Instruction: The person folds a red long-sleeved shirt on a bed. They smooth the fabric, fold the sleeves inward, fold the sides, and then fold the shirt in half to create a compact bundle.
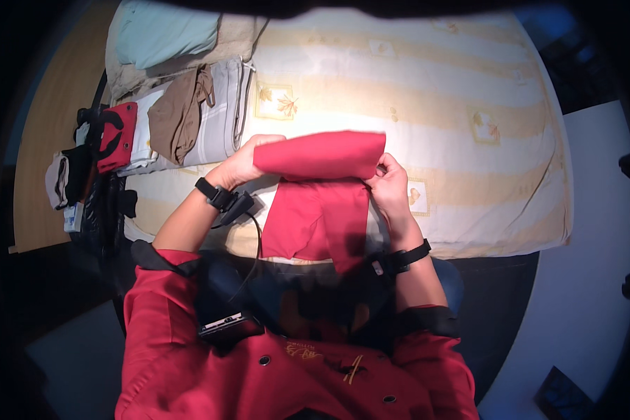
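Note:
A red cloth garment (pixel 320 157) is held up in front of me, its upper part folded over in a wide band and its lower part hanging in two flaps toward the near edge of the bed. At the band's left end, my left hand (pixel 247 160) grips the cloth, the fingers partly hidden behind it. My right hand (pixel 391 181) pinches the right end near its lower corner. Both wrists wear black straps with small devices; a cable hangs from the left one. Beneath the garment lies a patterned bed sheet (pixel 425 105).
Left on the bed are a brown garment (pixel 176 113), grey folded cloth (pixel 226 115), a folded red garment (pixel 118 136) with black trim and a pale green cloth (pixel 165 31). A wooden surface (pixel 47 157) stands at the far left, a pale surface (pixel 577 210) at the right.

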Action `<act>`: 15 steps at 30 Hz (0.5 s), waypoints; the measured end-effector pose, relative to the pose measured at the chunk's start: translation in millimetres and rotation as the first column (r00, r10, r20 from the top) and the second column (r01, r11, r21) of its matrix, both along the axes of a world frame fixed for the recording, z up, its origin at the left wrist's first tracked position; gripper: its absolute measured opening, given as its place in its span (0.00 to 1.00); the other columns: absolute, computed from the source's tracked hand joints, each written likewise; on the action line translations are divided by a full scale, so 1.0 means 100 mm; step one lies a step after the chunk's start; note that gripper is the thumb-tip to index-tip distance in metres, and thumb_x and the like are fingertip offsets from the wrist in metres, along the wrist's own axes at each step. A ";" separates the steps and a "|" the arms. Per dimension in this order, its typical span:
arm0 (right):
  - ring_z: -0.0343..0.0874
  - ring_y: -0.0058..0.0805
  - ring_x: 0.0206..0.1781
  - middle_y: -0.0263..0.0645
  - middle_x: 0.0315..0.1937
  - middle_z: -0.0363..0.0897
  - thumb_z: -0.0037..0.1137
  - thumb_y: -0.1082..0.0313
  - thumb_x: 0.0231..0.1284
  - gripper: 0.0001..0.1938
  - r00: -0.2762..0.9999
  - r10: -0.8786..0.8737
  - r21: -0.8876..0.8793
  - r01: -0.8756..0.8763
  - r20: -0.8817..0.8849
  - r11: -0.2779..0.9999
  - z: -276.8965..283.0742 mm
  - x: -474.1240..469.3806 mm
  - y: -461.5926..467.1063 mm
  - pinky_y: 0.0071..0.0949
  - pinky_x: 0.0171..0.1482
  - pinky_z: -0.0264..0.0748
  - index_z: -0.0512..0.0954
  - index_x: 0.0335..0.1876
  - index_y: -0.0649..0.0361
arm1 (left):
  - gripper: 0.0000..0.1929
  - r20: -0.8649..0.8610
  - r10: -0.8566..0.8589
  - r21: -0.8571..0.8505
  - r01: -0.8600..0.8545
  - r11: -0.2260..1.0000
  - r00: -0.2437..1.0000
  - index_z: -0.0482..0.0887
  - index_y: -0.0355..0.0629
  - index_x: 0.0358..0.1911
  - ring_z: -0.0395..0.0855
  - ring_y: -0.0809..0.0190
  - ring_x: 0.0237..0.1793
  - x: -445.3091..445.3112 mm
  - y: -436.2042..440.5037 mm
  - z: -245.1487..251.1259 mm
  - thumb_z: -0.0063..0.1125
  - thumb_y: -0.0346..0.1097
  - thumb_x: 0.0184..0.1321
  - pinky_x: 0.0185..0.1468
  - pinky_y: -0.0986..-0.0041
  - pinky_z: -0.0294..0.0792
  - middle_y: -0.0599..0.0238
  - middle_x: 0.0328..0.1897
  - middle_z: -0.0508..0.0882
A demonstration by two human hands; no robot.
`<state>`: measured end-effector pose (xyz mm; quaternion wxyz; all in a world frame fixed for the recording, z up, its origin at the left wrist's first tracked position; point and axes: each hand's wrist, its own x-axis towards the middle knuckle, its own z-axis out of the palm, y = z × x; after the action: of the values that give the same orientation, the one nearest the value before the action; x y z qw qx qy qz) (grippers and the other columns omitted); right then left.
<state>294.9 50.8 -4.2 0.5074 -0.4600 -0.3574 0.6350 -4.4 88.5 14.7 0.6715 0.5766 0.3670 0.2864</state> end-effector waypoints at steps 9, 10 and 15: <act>0.81 0.33 0.42 0.45 0.39 0.82 0.56 0.72 0.61 0.03 0.673 0.140 -0.125 -0.071 0.726 0.990 -0.23 0.40 -0.45 0.26 0.47 0.76 0.78 0.36 0.63 | 0.11 -0.286 -0.327 0.037 0.351 0.936 0.901 0.81 0.41 0.31 0.54 0.49 0.81 -0.18 -0.77 -0.04 0.55 0.15 0.48 0.77 0.58 0.54 0.59 0.61 0.84; 0.81 0.32 0.40 0.45 0.36 0.82 0.57 0.67 0.64 0.07 0.702 0.126 -0.161 -0.017 0.701 0.987 -0.23 0.38 -0.48 0.27 0.46 0.77 0.78 0.37 0.65 | 0.14 -0.250 -0.239 0.080 0.266 0.961 0.938 0.81 0.41 0.37 0.67 0.53 0.73 -0.18 -0.88 -0.03 0.54 0.14 0.49 0.74 0.58 0.58 0.64 0.56 0.85; 0.83 0.31 0.37 0.48 0.36 0.85 0.66 0.43 0.61 0.29 0.626 0.280 -0.337 -0.030 0.727 0.941 -0.11 0.24 -0.57 0.30 0.44 0.78 0.79 0.41 0.71 | 0.13 -0.387 0.291 -0.027 -0.327 0.945 0.875 0.78 0.37 0.48 0.79 0.69 0.45 -0.07 -1.22 -0.15 0.64 0.32 0.63 0.50 0.75 0.73 0.67 0.41 0.82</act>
<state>319.3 -6.5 -15.1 0.1767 -0.7219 -0.4789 0.4672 -10.9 -33.1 -0.7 0.5595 0.5233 0.5895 0.2563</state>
